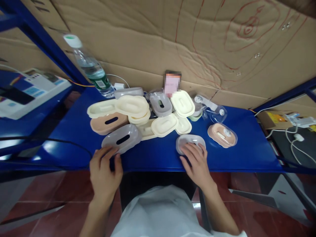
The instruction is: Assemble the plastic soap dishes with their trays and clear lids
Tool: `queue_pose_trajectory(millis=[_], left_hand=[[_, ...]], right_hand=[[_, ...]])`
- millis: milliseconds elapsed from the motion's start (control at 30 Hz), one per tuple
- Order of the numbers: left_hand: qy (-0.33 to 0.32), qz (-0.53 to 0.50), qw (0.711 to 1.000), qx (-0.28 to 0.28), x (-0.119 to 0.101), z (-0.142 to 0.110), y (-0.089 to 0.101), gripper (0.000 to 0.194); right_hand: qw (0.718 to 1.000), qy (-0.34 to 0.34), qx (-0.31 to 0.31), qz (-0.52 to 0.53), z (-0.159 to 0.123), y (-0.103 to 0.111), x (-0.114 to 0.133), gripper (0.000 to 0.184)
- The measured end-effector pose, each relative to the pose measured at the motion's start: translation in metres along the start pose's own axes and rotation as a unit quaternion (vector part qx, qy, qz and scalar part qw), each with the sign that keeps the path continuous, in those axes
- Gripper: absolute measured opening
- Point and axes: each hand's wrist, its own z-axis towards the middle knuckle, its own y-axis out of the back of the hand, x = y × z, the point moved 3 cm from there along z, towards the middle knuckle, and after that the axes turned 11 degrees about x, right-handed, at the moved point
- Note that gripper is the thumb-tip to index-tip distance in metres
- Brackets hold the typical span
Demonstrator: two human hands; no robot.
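My left hand [105, 168] touches the near edge of a grey plastic shell with a dark oval slot [120, 140], its fingers bent and thumb apart. Over a smaller grey plastic shell [179, 144] lies my right hand [197, 161], fingertips across its middle and thumb by its near edge. Part of that shell is hidden beneath the fingers. Just beyond my left hand sits a peach slotted shell [98, 125]. Cream plastic lids [132, 104] are piled behind it, with more cream lids [165, 125] between my hands. Another grey shell [161, 104] leans farther back.
To the right rest a peach piece in a clear cover [223, 135] and clear plastic parts [217, 113]. A water bottle [92, 70] and a blurred-out card [172, 84] stand by the cardboard wall [138, 39]. The blue table [249, 144] has blue frame posts around it.
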Motion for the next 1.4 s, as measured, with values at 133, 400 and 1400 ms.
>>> queue_pose_trajectory(millis=[133, 400, 1400], left_hand=[[0.005, 0.01, 1.0, 0.019, 0.012, -0.008, 0.005, 0.035], [-0.005, 0.001, 0.999, 0.052, 0.032, -0.008, 0.007, 0.064], [-0.159, -0.172, 0.941, 0.244, -0.072, 0.007, -0.048, 0.055]], right_hand=[[0.997, 0.054, 0.049, -0.02, 0.054, -0.012, 0.02, 0.046], [0.992, 0.083, 0.09, -0.012, 0.077, -0.033, 0.051, 0.045], [0.997, 0.027, 0.02, 0.073, -0.013, -0.014, 0.009, 0.042]])
